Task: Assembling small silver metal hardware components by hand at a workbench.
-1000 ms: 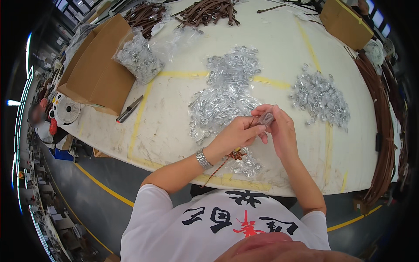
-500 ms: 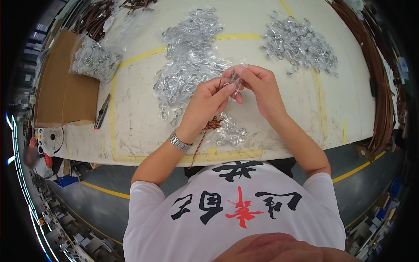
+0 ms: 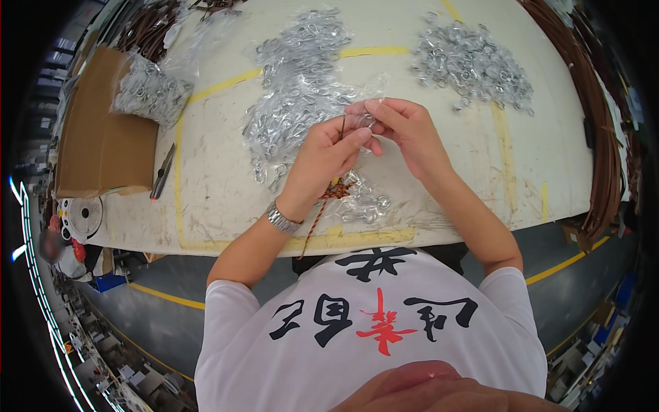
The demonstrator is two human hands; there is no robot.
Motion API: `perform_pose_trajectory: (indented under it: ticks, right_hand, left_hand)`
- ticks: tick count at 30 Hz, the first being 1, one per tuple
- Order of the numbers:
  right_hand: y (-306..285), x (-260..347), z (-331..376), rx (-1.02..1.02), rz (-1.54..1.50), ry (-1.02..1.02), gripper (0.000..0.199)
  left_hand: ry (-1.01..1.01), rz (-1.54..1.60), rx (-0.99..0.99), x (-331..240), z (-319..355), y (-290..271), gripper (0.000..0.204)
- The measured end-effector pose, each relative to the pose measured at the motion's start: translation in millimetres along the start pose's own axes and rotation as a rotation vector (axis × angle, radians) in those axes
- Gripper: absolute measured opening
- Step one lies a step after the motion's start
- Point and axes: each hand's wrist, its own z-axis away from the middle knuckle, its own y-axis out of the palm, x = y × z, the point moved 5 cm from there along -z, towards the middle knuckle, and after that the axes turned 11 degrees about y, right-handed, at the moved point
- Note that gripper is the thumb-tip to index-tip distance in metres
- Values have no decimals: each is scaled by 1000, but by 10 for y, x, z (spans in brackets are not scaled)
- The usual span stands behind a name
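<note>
Above the table, my left hand (image 3: 331, 150) and my right hand (image 3: 410, 134) meet with their fingers pinched together. Between the fingertips is a small silver metal hook (image 3: 368, 120), partly hidden by the fingers. Clear plastic film (image 3: 375, 85) shows just beyond the right fingertips. A thin dark strip stands beside the left fingers; what it belongs to is unclear. Under my left wrist lies an orange-and-black braided cord (image 3: 337, 189), beside several bagged metal hooks (image 3: 368, 207). Just beyond my hands spreads a large pile of bagged hooks (image 3: 288, 103).
Another pile of bagged hooks (image 3: 473, 65) lies at the far right. On the left are a cardboard box (image 3: 103, 130), a full clear bag (image 3: 152, 93), a dark box cutter (image 3: 163, 174) and a white fan (image 3: 83, 216). Brown strips (image 3: 583, 89) line the right edge.
The plastic film that covered the fingertips now extends beyond them, and the metal hook shows more plainly between the fingers. Both hands stay in nearly the same place.
</note>
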Motion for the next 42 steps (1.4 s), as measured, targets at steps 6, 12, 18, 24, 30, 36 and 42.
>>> perform_pose_trajectory:
  ticks: [6, 12, 18, 24, 30, 36, 42]
  right_hand:
    - [-36, 3, -13, -53, -118, 11, 31]
    - [-63, 41, -2, -104, -62, -87, 36]
    - [-14, 26, 23, -89, -52, -102, 35]
    - [-70, 5, -4, -84, -18, -101, 34]
    - [-127, 10, -26, -103, 49, -127, 31]
    - [-47, 32, -53, -52, 25, -123, 30]
    - [-14, -34, 10, -49, 100, -66, 28]
  left_hand:
    - [8, 21, -17, -42, -13, -11, 21]
    - [36, -65, -45, -64, -22, -17, 18]
    - [38, -117, -106, -54, -4, -55, 18]
    - [39, -68, -126, -113, 6, -57, 20]
    - [61, -70, -127, -84, -19, -37, 21]
    - [54, -33, -154, -49, -17, -100, 21]
    - [61, -6, -146, 9, -25, -80, 21]
